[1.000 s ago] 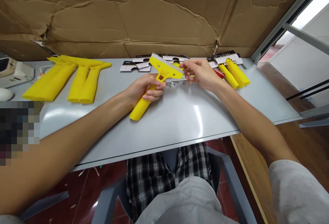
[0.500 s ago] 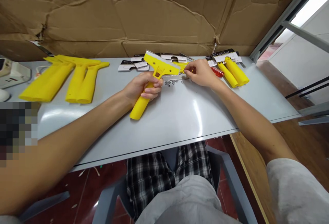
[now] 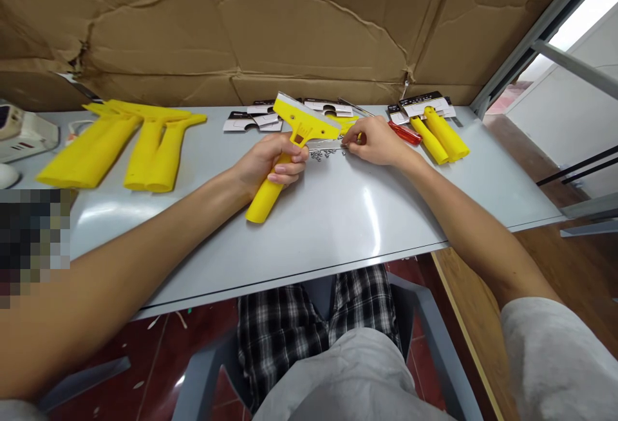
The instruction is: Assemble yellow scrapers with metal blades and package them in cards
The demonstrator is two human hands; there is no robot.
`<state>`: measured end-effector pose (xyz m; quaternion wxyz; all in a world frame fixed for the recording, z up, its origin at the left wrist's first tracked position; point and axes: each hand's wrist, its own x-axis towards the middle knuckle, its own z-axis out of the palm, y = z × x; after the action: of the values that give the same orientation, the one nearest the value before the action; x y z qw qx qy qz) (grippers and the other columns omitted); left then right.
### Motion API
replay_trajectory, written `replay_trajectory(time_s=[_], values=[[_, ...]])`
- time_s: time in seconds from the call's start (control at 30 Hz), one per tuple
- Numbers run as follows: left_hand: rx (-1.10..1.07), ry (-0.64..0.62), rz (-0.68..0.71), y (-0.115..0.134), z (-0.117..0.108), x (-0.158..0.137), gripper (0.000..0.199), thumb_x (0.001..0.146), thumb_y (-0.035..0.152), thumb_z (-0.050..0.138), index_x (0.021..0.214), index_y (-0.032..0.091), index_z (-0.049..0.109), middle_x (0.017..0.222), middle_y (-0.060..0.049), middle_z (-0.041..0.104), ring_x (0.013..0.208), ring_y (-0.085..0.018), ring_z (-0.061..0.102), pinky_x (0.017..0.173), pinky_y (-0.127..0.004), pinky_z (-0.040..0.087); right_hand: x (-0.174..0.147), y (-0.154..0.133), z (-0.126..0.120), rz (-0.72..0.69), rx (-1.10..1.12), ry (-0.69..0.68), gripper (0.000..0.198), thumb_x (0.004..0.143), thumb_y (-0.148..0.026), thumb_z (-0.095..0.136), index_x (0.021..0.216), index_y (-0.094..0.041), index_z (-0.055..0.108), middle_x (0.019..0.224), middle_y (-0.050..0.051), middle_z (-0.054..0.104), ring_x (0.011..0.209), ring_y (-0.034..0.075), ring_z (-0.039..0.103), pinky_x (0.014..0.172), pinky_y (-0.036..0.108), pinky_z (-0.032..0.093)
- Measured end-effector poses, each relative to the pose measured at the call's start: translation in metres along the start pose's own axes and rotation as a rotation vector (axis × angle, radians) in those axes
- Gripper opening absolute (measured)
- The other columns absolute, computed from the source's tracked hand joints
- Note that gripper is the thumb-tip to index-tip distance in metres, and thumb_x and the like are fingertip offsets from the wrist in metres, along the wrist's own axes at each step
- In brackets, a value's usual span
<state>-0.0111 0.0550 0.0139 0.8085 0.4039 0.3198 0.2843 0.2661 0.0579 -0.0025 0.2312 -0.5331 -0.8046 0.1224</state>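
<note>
Near the middle of the glossy pale grey tabletop [image 3: 309, 221], the person's left hand [image 3: 267, 158] is wrapped around the handle of a bright yellow plastic T-shaped scraper [image 3: 309, 121]. Taking that grip as the centre of a clock, the handle slants down to seven o'clock and the broad head points to one, its far edge lined with a silvery strip and its face showing two dark holes.

At three o'clock the right hand [image 3: 375, 141] hangs low with thumb and fingers bent together at the tips — whether they pinch anything, I cannot tell. Just beside those fingertips lie small scattered metal screws [image 3: 321, 154] and a narrow shiny metal strip [image 3: 316, 145] (partly hidden by the scraper's head).

Farther out at three o'clock, a screwdriver with a translucent red handle [image 3: 405, 133] lies behind the right hand, its thin shaft angling toward twelve. Past it rest two yellow tubular handles [image 3: 441, 138], with printed black-and-white cards [image 3: 422, 105] at their far ends. More black-and-white cards [image 3: 253, 121] lie flat between eleven and one o'clock, before a creased brown cardboard sheet [image 3: 241, 35] standing at twelve.

Toward nine o'clock sits a cluster of yellow plastic T-shaped pieces [image 3: 101, 147], wide handles facing the near edge — and beyond it, a boxy off-white device [image 3: 29, 138].
</note>
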Motion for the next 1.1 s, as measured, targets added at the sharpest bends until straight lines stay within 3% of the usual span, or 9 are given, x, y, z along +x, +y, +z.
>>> replay_trajectory(time_s=[0.2, 0.4, 0.57, 0.87, 1.1], values=[[-0.008, 0.009, -0.011, 0.000, 0.000, 0.001, 0.024, 0.070, 0.003, 0.067, 0.080, 0.019, 0.052, 0.066, 0.003, 0.056, 0.034, -0.003, 0.036, 0.027, -0.012, 0.025, -0.004, -0.006, -0.003, -0.021, -0.007, -0.022, 0.023, 0.087, -0.018, 0.071, 0.099, -0.020, 0.090, 0.106, 0.009, 0.083, 0.096, 0.025, 0.071, 0.096, 0.042, 0.054], [-0.025, 0.003, -0.040, -0.001, -0.001, 0.002, 0.026, 0.072, 0.005, 0.067, 0.081, 0.020, 0.048, 0.063, 0.003, 0.056, 0.032, -0.003, 0.033, 0.027, -0.013, 0.027, -0.005, -0.009, -0.004, -0.053, -0.025, -0.056, 0.025, 0.088, -0.022, 0.068, 0.100, -0.018, 0.089, 0.106, 0.011, 0.082, 0.100, 0.026, 0.069, 0.104, 0.043, 0.052], [-0.071, -0.007, -0.076, -0.001, -0.004, 0.003, 0.031, 0.074, 0.003, 0.067, 0.085, 0.022, 0.046, 0.063, 0.005, 0.054, 0.031, -0.004, 0.034, 0.027, -0.014, 0.026, -0.006, -0.014, -0.004, -0.057, -0.015, -0.064, 0.027, 0.089, -0.024, 0.071, 0.108, -0.017, 0.089, 0.106, 0.010, 0.080, 0.091, 0.022, 0.065, 0.093, 0.037, 0.049], [-0.074, -0.021, -0.060, -0.002, -0.005, 0.004, 0.031, 0.072, 0.003, 0.069, 0.084, 0.022, 0.048, 0.063, 0.004, 0.057, 0.032, -0.004, 0.036, 0.027, -0.014, 0.026, -0.005, -0.012, -0.001, -0.052, -0.021, -0.086, 0.018, 0.092, -0.032, 0.076, 0.099, -0.019, 0.087, 0.100, 0.008, 0.078, 0.090, 0.021, 0.065, 0.089, 0.036, 0.046], [-0.089, -0.005, -0.062, -0.003, -0.004, 0.004, 0.030, 0.071, 0.004, 0.069, 0.084, 0.022, 0.049, 0.063, 0.003, 0.059, 0.031, -0.004, 0.038, 0.027, -0.014, 0.026, -0.005, -0.017, 0.000, -0.096, -0.002, 0.131, 0.038, 0.094, -0.019, 0.064, 0.130, -0.020, 0.079, 0.108, 0.009, 0.077, 0.094, 0.023, 0.067, 0.096, 0.038, 0.051]])
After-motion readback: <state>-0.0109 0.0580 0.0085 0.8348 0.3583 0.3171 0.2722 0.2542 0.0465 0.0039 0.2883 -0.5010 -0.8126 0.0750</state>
